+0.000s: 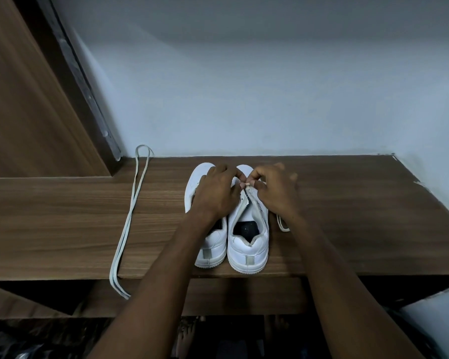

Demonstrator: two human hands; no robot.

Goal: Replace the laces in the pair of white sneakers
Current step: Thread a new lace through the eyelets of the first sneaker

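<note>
Two white sneakers stand side by side on the wooden shelf (347, 216), heels toward me: the left sneaker (213, 247) and the right sneaker (249, 244). My left hand (215, 193) rests over the left sneaker, its fingertips reaching the right sneaker's eyelets. My right hand (275, 187) pinches the tip of a white lace (247, 183) at the front of the right sneaker. A loop of that lace (282, 225) shows to the right of the shoe. A loose white lace (130, 221) lies folded on the left of the shelf, its ends hanging over the front edge.
A pale wall rises right behind the shelf. A wooden panel (24, 99) stands at the left. Below the front edge are a lower board and a dark floor; a pale object (436, 314) sits at the lower right.
</note>
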